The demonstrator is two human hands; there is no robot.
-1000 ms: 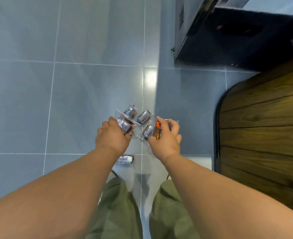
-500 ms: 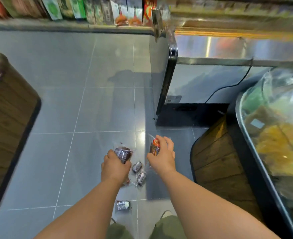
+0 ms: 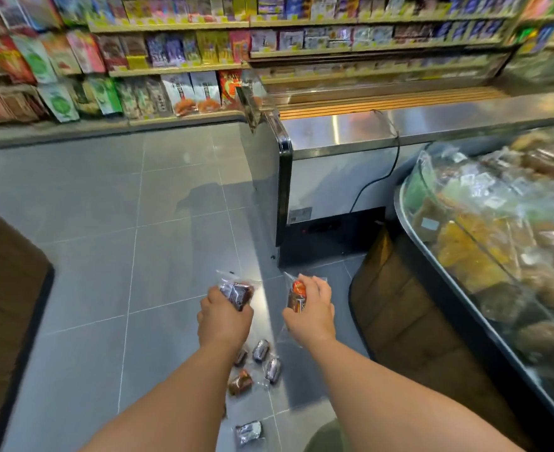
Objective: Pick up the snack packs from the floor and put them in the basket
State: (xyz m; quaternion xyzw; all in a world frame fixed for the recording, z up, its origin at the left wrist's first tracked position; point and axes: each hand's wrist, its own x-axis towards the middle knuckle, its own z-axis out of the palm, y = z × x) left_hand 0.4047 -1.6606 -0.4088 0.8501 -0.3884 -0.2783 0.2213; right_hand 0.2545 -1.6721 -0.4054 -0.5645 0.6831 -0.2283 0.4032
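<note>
My left hand (image 3: 225, 318) grips a clear-wrapped dark brown snack pack (image 3: 236, 293), raised above the grey floor. In my right hand (image 3: 311, 313) is an orange and red snack pack (image 3: 296, 295), also lifted. Several packs lie on the tiles below my hands: a silver one (image 3: 261, 350), another silver one (image 3: 273, 369), a brown one (image 3: 240, 382), and a silver pack (image 3: 248, 432) nearer my feet. To the right, a round display basket (image 3: 409, 243) with a clear rim holds piled wrapped snacks.
A steel freezer cabinet (image 3: 334, 177) with a black cable stands ahead right. The basket sits on a wooden barrel base (image 3: 396, 305). Another dark wooden stand (image 3: 5, 288) is at the left edge. Shelves of packaged goods (image 3: 171, 60) line the back wall. Grey floor tiles (image 3: 112, 239) lie between them.
Both hands have lifted off the floor with their packs. My view has tilted up from the tiles to the shelves and the basket at the right.
</note>
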